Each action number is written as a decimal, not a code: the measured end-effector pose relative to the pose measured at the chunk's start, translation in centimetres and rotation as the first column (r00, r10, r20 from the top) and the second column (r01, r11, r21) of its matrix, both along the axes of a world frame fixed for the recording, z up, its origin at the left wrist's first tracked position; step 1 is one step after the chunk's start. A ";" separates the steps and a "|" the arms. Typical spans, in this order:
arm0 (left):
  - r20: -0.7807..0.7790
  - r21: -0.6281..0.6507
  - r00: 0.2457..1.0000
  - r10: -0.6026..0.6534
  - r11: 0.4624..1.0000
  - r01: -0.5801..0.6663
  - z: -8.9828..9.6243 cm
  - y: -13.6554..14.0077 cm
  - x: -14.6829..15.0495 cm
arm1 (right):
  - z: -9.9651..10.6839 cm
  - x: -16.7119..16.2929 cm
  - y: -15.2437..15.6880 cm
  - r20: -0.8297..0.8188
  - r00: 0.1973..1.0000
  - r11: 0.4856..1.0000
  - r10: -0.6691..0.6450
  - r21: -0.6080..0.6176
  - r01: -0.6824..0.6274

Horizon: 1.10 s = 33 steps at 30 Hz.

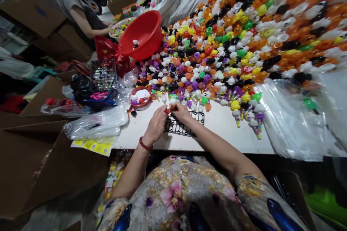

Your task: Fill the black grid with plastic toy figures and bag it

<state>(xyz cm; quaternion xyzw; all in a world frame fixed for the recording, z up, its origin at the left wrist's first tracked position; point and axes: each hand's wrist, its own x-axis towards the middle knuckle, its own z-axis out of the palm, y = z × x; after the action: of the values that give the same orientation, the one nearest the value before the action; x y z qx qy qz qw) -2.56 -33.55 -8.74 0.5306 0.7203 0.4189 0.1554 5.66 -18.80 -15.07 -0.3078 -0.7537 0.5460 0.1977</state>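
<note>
Over a black plastic grid rack (199, 117) at the table's front, my two hands almost meet. My left hand (156, 126), with a red bead bracelet at its wrist, is closed with a small red piece (167, 111) at its fingertips. Beside it, my right hand (181, 113) reaches across the rack, its fingers pinched together; what they hold is too small to make out. Just beyond my fingers lies the edge of a pile of small plastic toy heads (187, 83) in white, purple, orange, black and green. Part of the rack is hidden under my right hand.
A red basin (155, 25) tilts at the back left, near a co-worker's arm (84, 25). Left of my hands are a small red basket (148, 97), another grid rack (104, 75) and clear plastic bags (100, 122). More bags (292, 122) lie right, beside candy-filled toy tubes (255, 124).
</note>
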 end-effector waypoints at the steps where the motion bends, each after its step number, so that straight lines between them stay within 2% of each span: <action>1: 0.011 -0.002 1.000 0.000 1.000 0.000 0.0 0.0 0.0 | 0.1 -0.1 0.0 0.005 1.000 1.000 0.014 0.019 -0.014; 4: 0.058 -0.014 0.998 0.017 1.000 -0.016 0.2 0.2 -0.2 | 0.3 -0.3 0.2 0.036 0.999 0.999 0.031 0.038 -0.033; 9: 0.186 -0.079 0.978 0.096 0.993 -0.082 0.6 0.5 -0.8 | 0.6 -1.2 0.5 0.102 0.994 0.999 0.043 -0.003 -0.043; 17: 0.232 -0.086 0.965 0.125 0.991 -0.107 0.8 0.4 -0.8 | 1.5 -1.2 0.2 0.242 0.968 0.976 0.069 0.185 -0.116; 23: 0.289 -0.126 0.944 0.161 0.984 -0.129 0.8 0.4 -0.6 | 1.9 -1.2 0.1 0.324 0.938 0.948 0.128 0.238 -0.211; 27: 0.307 -0.115 0.937 0.169 0.984 -0.140 0.3 0.1 -0.8 | 1.9 -1.3 0.1 0.344 0.930 0.937 0.132 0.264 -0.231; 30: 0.387 -0.108 0.898 0.209 0.978 -0.181 -0.3 -0.2 -1.2 | 2.0 -1.4 0.3 0.314 0.941 0.951 0.128 0.232 -0.206; 33: 0.525 -0.107 0.814 0.248 0.968 -0.226 -1.7 -0.1 -1.6 | 1.9 -1.4 0.6 0.261 0.957 0.967 0.130 0.179 -0.181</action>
<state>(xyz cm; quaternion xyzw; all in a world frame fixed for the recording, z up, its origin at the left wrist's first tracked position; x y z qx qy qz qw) -4.21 -33.69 -10.40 0.2959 0.7170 0.5516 0.3068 4.22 -18.23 -13.21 -0.2912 -0.8457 0.4383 0.0888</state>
